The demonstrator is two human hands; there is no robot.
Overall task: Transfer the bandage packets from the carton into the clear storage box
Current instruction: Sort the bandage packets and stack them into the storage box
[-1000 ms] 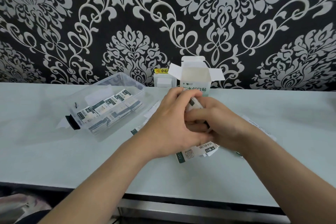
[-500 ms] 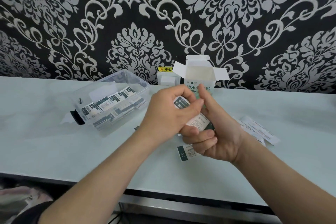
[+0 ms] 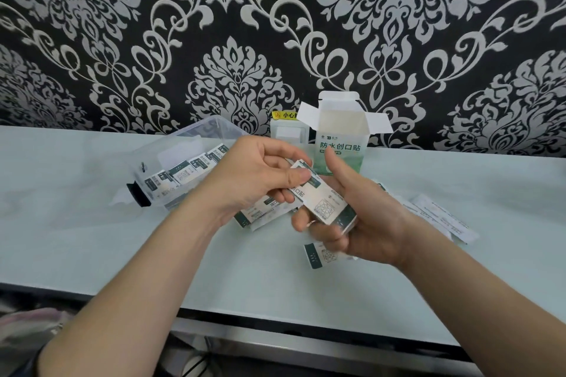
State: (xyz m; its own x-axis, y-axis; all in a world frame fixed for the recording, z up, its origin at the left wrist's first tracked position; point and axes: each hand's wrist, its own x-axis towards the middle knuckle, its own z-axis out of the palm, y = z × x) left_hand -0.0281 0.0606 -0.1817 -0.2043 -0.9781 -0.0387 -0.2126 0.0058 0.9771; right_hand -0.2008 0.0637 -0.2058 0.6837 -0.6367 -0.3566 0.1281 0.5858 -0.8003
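**Hands at centre.** The right hand (image 3: 361, 223) cradles a stack of bandage packets (image 3: 329, 208) above the table (image 3: 92, 239). Its fingers are curled beneath the stack and its thumb stands upright, clear of it. The left hand (image 3: 254, 174) meets the stack from the left, thumb and forefinger pinching the far end of the top packet (image 3: 309, 182). That packet is white with a dark green band and a printed code square.

**Around the hands.** More packets (image 3: 263, 213) fan out just under the left hand (whether its lower fingers hold them or they lie on the table cannot be told). One loose packet (image 3: 320, 255) lies flat on the table, partly hidden beneath the right hand.

**Behind the hands.** The carton (image 3: 341, 147) stands upright near the wall with its top flaps open. It is white and green, with Chinese print on its front. To the left of the carton sits the clear storage box (image 3: 196, 135), lidless, with a black latch (image 3: 138, 196) at its near end. A row of packets in the box (image 3: 180, 174) already lies side by side.

**Periphery.** White paper strips (image 3: 441, 217) lie on the table to the right of the right wrist. A white wall switch (image 3: 286, 131) with a yellow label (image 3: 283, 115) shows between box and carton, set in black-and-silver damask wallpaper (image 3: 122, 40).
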